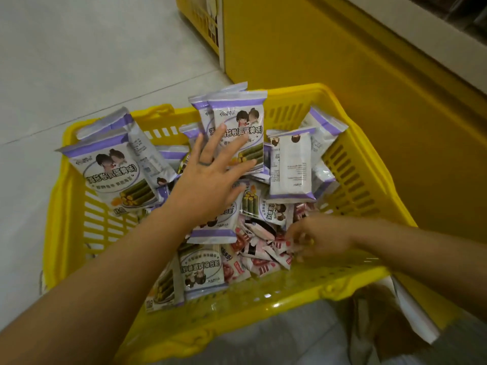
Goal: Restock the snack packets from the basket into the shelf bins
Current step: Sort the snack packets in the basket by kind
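Observation:
A yellow plastic basket [363, 164] sits on the floor, full of white-and-purple seaweed-roll snack packets [116, 175]. Small red-and-white packets [263, 262] lie near its front right. My left hand [208, 177] reaches in with fingers spread, touching an upright purple packet [242, 119] at the back. My right hand [319, 241] is curled among the small red-and-white packets at the right; blur hides exactly what its fingers hold.
A yellow shelf base [329, 56] rises behind and to the right of the basket. Another yellow crate [200, 19] stands at the top. Grey tiled floor [79, 61] lies to the left. My knee in grey cloth [276, 335] is at the bottom.

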Demonstrator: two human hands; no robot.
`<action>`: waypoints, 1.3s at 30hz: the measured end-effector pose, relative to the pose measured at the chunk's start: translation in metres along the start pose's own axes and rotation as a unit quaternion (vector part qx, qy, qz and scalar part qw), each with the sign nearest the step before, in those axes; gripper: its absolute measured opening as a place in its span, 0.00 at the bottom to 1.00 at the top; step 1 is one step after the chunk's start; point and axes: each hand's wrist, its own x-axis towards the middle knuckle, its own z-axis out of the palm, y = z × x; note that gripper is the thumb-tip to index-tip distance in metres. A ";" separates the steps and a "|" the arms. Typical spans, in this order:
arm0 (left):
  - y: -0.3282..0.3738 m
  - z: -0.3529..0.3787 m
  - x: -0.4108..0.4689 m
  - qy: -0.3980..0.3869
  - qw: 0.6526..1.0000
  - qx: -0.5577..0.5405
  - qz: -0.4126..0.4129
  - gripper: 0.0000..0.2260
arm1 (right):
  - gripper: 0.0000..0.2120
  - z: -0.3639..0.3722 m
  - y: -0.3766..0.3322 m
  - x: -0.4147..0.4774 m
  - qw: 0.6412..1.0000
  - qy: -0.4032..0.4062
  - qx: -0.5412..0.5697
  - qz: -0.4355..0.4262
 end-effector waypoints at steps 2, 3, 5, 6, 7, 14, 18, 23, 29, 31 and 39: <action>0.000 -0.002 -0.003 -0.003 1.000 -0.012 -0.001 0.20 | 0.28 0.002 -0.001 0.012 0.998 -0.050 0.017 0.019; -0.001 -0.002 -0.004 -0.005 1.000 -0.015 -0.005 0.19 | 0.30 0.002 -0.001 0.018 0.997 -0.070 0.019 0.023; -0.002 -0.002 -0.007 -0.012 1.000 -0.016 -0.012 0.20 | 0.34 0.004 -0.003 0.031 0.994 -0.107 0.009 0.033; -0.002 -0.001 -0.009 -0.017 1.000 -0.013 -0.014 0.21 | 0.36 0.006 -0.004 0.037 0.992 -0.122 0.005 0.044; -0.002 -0.001 -0.011 -0.020 1.000 -0.011 -0.015 0.21 | 0.39 0.009 -0.006 0.043 0.990 -0.131 0.006 0.057; -0.003 0.001 -0.020 -0.018 0.998 -0.049 -0.015 0.22 | 0.45 0.017 -0.004 0.054 0.987 -0.116 0.070 0.088; -0.001 0.001 -0.020 -0.020 0.997 -0.072 -0.025 0.22 | 0.41 0.015 -0.006 0.056 0.977 -0.127 0.133 0.105; -0.003 -0.002 -0.019 -0.023 0.996 -0.075 -0.029 0.21 | 0.44 0.021 -0.009 0.059 0.952 -0.152 0.230 0.133; -0.001 -0.003 -0.019 -0.034 0.996 -0.079 -0.036 0.21 | 0.44 0.022 -0.008 0.056 0.980 -0.073 0.161 0.092; -0.001 -0.003 -0.018 -0.039 0.995 -0.082 -0.039 0.21 | 0.38 0.023 -0.008 0.054 0.986 -0.039 0.138 0.083; -0.003 -0.016 -0.020 -0.039 0.996 -0.076 -0.032 0.18 | 0.25 0.007 -0.014 0.030 0.977 0.040 0.202 0.050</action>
